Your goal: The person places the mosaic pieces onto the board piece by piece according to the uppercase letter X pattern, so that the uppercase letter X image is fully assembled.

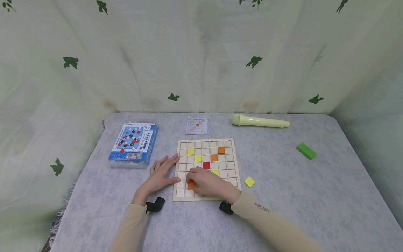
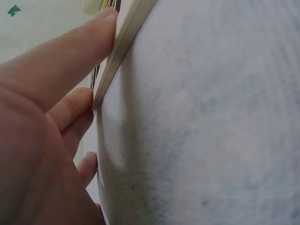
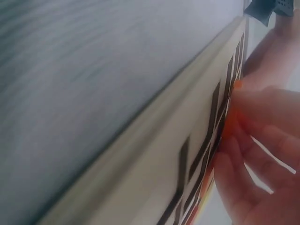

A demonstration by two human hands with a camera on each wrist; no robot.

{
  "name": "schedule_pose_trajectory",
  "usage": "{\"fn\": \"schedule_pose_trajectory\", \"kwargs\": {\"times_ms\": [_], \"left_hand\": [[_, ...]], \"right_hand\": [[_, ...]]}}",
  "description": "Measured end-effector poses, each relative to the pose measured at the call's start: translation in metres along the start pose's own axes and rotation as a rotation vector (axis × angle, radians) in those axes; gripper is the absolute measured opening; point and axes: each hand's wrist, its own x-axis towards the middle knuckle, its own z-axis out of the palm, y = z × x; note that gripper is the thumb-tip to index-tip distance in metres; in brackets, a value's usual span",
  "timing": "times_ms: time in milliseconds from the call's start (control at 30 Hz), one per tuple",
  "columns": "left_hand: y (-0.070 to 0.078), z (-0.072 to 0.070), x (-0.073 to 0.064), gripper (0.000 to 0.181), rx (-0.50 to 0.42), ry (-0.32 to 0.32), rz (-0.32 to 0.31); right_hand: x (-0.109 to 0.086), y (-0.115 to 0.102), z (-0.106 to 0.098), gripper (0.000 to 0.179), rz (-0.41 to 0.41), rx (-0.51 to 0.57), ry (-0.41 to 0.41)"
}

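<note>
A wooden grid board [image 1: 231,165] lies flat on the cloth. With its fingertips, my right hand [image 1: 209,182] pinches an orange square tile [image 1: 190,184] over the board's lower left cells; the right wrist view shows the orange tile [image 3: 229,123] at the fingertips, close against the grid. My left hand [image 1: 161,175] rests with fingers spread at the board's left edge, thumb and fingertips against the rim. A red tile [image 1: 206,165] sits near the middle, with yellow tiles [image 1: 190,151] and orange tiles [image 1: 221,150] running diagonally from it. The right hand hides some lower cells.
A loose yellow tile [image 1: 249,181] lies right of the board. Behind it is a pattern card [image 1: 197,125]. A boxed molecule model set [image 1: 133,143] stands at left, a pale microphone-shaped object [image 1: 260,121] at the back, a green block [image 1: 306,151] at right.
</note>
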Motion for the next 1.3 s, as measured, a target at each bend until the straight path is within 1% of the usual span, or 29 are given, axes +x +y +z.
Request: {"fn": "schedule_pose_trajectory", "kwargs": {"times_ms": [200,300,400,467,533,633,733,800,867,967,1033,1133,1300], "left_hand": [[0.000,0.000,0.000,0.081,-0.008,0.003,-0.002],[-0.001,0.001,0.000,0.081,-0.011,0.005,-0.002],[-0.002,0.002,0.001,0.081,-0.003,0.004,0.000],[-0.002,0.002,0.002,0.081,-0.004,0.004,0.003],[-0.002,0.002,0.002,0.081,-0.012,0.003,0.003],[-0.001,0.002,0.002,0.082,-0.019,0.005,0.002],[-0.001,0.002,0.002,0.081,-0.011,0.005,-0.002],[-0.001,0.001,0.001,0.081,-0.010,0.005,-0.006],[0.000,0.001,0.000,0.081,-0.010,0.005,-0.008],[0.001,0.000,-0.001,0.081,-0.018,0.007,-0.007],[0.002,-0.001,-0.001,0.081,-0.020,0.008,-0.006],[0.003,-0.001,-0.001,0.081,-0.018,0.010,-0.008],[0.002,0.000,0.000,0.081,-0.022,0.005,-0.008]], "right_hand": [[0.005,-0.005,0.003,0.015,0.004,-0.073,0.034],[0.003,-0.004,0.002,0.017,0.025,-0.016,0.031],[-0.008,0.003,-0.007,0.018,0.069,0.085,0.044],[-0.020,0.012,-0.014,0.019,0.101,0.147,0.072],[-0.037,0.023,-0.022,0.019,0.140,0.176,0.106],[-0.069,0.044,-0.030,0.020,0.204,0.206,0.153],[-0.102,0.065,-0.035,0.022,0.253,0.209,0.177],[-0.122,0.076,-0.038,0.023,0.261,0.208,0.174],[-0.139,0.084,-0.038,0.026,0.248,0.203,0.169],[-0.156,0.089,-0.038,0.029,0.239,0.184,0.162],[-0.161,0.090,-0.037,0.031,0.238,0.154,0.168],[-0.160,0.089,-0.036,0.030,0.256,0.110,0.176],[-0.152,0.084,-0.038,0.027,0.287,0.086,0.129]]}}
